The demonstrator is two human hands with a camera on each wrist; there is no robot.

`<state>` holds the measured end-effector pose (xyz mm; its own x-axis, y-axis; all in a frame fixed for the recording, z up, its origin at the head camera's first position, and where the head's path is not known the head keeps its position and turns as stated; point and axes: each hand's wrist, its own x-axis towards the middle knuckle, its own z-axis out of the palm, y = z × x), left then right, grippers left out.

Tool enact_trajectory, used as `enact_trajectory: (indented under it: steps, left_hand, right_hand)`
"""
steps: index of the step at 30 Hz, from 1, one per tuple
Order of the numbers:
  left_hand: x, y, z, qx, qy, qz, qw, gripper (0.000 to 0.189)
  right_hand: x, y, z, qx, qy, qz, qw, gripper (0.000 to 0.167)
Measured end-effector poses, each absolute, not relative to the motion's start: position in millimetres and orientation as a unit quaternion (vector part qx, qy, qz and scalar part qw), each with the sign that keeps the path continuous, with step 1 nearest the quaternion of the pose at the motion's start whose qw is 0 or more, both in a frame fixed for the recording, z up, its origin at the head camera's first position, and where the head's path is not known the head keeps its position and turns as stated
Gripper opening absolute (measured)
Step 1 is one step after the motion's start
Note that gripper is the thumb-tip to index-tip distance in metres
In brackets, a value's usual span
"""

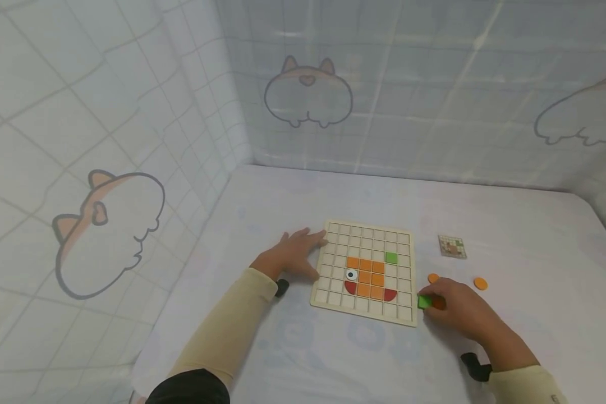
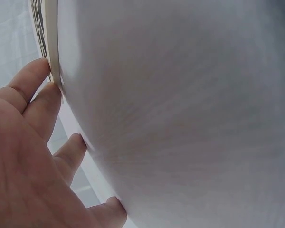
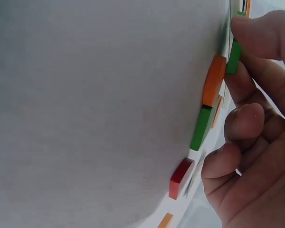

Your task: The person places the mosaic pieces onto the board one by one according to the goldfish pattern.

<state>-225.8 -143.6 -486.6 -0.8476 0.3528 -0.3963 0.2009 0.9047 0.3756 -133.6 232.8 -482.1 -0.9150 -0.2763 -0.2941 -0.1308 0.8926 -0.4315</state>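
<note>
A square wooden grid board (image 1: 345, 230) lies on the white cloth. Orange square tiles (image 1: 365, 278) form a block on it, with a round eye piece (image 1: 351, 275), two red rounded pieces (image 1: 350, 288) and one green square tile (image 1: 391, 258). My left hand (image 1: 298, 255) is at the board's left edge, fingers spread, fingertips touching the side. Beyond the lower right edge, my right hand (image 1: 457, 306) pinches a green tile (image 3: 234, 57) between thumb and index finger. Close by it are an orange piece (image 3: 213, 81), a second green tile (image 3: 202, 128) and a red piece (image 3: 182, 178).
A small picture card (image 1: 452, 247) lies right of the board. Round-edged orange pieces (image 1: 480, 283) lie below it. Cloth walls (image 1: 384, 129) with cartoon animal prints stand behind and at the left. Each wrist carries a black strap (image 1: 477, 367).
</note>
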Motion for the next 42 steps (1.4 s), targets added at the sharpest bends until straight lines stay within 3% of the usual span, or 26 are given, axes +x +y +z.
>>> enact_trajectory:
  steps: [7, 21, 42]
  left_hand:
    - [-224, -144, -483, 0.146, 0.946, 0.166, 0.236, 0.096]
    - [-224, -144, -486, 0.149, 0.946, 0.167, 0.233, 0.095]
    - [-224, -143, -483, 0.145, 0.944, 0.171, 0.241, 0.097]
  right_hand:
    - [-150, 229, -476, -0.14, 0.955, -0.213, 0.15, 0.032]
    - [-205, 210, -481, -0.118, 0.955, -0.217, 0.166, 0.039]
    - [-214, 201, -479, -0.106, 0.955, -0.214, 0.178, 0.043]
